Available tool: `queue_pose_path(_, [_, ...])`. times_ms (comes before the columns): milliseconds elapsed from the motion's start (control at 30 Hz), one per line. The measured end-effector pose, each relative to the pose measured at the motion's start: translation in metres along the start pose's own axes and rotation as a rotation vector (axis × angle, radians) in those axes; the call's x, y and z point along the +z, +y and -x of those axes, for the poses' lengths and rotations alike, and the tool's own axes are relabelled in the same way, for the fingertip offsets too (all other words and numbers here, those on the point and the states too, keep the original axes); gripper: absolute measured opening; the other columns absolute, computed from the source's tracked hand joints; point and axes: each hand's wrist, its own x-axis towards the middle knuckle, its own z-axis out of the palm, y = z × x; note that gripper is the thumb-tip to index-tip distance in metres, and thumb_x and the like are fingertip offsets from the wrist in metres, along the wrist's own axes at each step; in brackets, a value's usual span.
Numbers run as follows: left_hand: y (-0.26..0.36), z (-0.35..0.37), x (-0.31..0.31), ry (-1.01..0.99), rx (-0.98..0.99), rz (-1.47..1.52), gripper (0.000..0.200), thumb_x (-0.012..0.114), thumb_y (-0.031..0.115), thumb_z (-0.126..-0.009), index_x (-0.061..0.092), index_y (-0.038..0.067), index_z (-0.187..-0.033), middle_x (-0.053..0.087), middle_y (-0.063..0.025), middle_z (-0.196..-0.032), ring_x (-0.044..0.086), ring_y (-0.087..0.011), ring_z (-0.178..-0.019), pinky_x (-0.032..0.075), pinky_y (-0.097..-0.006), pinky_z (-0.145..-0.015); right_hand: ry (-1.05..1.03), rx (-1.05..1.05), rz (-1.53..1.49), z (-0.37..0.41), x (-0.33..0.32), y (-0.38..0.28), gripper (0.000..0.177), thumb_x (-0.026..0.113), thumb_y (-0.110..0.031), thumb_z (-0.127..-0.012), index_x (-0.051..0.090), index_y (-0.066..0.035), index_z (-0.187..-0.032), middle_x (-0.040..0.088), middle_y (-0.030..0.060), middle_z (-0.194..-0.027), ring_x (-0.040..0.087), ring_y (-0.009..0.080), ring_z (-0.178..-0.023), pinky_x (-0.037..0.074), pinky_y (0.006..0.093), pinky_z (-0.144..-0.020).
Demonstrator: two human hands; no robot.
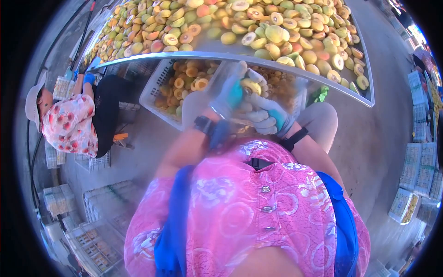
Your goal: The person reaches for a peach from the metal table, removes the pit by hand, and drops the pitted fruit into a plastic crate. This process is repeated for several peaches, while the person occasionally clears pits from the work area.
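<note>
A metal-edged table [184, 55] heaped with halved yellow-orange fruit [272, 33] spans the space before you, with a white crate [156, 90] of more fruit under its near edge. Your gloved left hand [229, 92] is closed around a yellow fruit piece [250, 86] between your hands, while your gloved right hand [270, 117] curls just beside it, its grip impossible to tell. The piece looks light, probably soft and slippery where cut, so cradle its skin side gently.
</note>
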Motion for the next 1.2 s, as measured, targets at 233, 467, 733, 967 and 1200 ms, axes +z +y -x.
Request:
queue_pose_path(233, [0.016, -0.006, -0.037, 0.169, 0.356, 0.390, 0.052, 0.049, 0.051, -0.096, 0.061, 0.002, -0.106, 0.066, -0.0128, -0.094, 0.066, -0.0298, -0.083, 0.056, -0.0412, -0.074, -0.147, 0.048, -0.212, 0.000, -0.008, -0.001, 0.039, 0.039, -0.044, -0.102, 0.054, -0.008, -0.105, 0.032, -0.0071, -0.058, 0.025, 0.0017, -0.035, 0.019, 0.0207, -0.028])
queue_pose_path(467, [0.099, -0.030, -0.106, 0.728, 0.656, -0.931, 0.035, 0.057, 0.031, -0.094, 0.062, 0.003, -0.114, 0.062, -0.0139, -0.110, 0.058, -0.0268, -0.105, 0.046, -0.0346, -0.092, 0.121, -0.198, -0.238, -0.012, -0.073, -0.006, 0.038, 0.038, -0.050, -0.101, 0.059, -0.019, -0.109, 0.039, -0.0053, -0.063, 0.032, 0.0053, -0.038, 0.028, 0.0234, -0.032])
queue_pose_path(733, [0.095, -0.140, -0.072, 0.549, 0.164, -1.801, 0.059, 0.070, 0.039, -0.077, 0.055, 0.005, -0.122, 0.052, -0.0214, -0.127, 0.050, -0.0362, -0.120, 0.042, -0.0430, -0.100, 0.574, -0.161, -0.063, -0.016, -0.039, -0.012, 0.029, 0.051, -0.051, -0.096, 0.055, -0.023, -0.098, 0.042, -0.0066, -0.061, 0.028, 0.0059, -0.038, 0.020, 0.0209, -0.033])
queue_pose_path(967, [0.098, -0.131, -0.069, 0.479, 0.133, -1.332, 0.054, 0.073, 0.029, -0.075, 0.051, 0.004, -0.118, 0.058, -0.0169, -0.116, 0.061, -0.0304, -0.101, 0.049, -0.0434, -0.090, 0.626, -0.131, 0.168, -0.020, -0.033, -0.010, 0.030, 0.050, -0.049, -0.097, 0.055, -0.019, -0.098, 0.044, -0.0069, -0.063, 0.033, 0.0060, -0.040, 0.024, 0.0197, -0.035])
queue_pose_path(1200, [0.063, -0.074, -0.038, 0.006, 0.257, -0.032, 0.044, 0.066, 0.017, -0.084, 0.049, 0.002, -0.122, 0.060, -0.0144, -0.115, 0.063, -0.0282, -0.101, 0.057, -0.0471, -0.083, 0.525, -0.198, 0.082, -0.011, 0.003, -0.028, 0.031, 0.050, -0.051, -0.096, 0.055, -0.020, -0.098, 0.039, -0.0085, -0.062, 0.030, 0.0054, -0.040, 0.025, 0.0195, -0.035])
